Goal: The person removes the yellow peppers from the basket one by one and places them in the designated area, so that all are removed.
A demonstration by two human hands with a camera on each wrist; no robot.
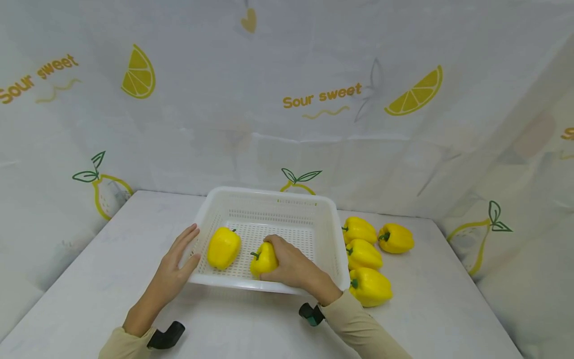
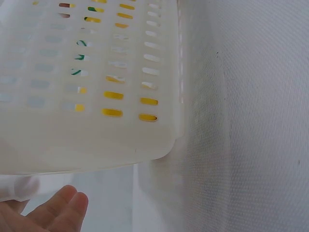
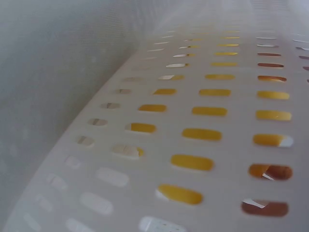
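In the head view, we are finding the right hand (image 1: 293, 264) gripping a yellow pepper (image 1: 261, 262) inside a white slotted basket (image 1: 273, 191), the thumb pressing the near side. The hand is covering the pepper's right portion, and we are not managing to tell whether its base is meeting the basket floor. The left hand (image 1: 179, 262) is lying open, fingers extended along the basket's left rim; we are not confirming firm contact. A second pepper (image 1: 223, 248) is resting to the left of the gripped one, within the basket.

In the left wrist view, the frame edge is cutting off the left hand, and the basket wall is showing only fragments of yellow through its slots. In the right wrist view, the slotted wall is filling most of the frame, blurring towards the top, and screening the contents.

Beside the basket's right wall, four more peppers (image 1: 370, 287) are lying on the desk (image 1: 448, 304), the basket's edge partly hiding some stems. The desk is presenting a white surface. Behind it, a creased white sheet (image 1: 202, 114) is hanging, bearing lemon drawings and "Sour sweet" lettering, some of it running out of frame.
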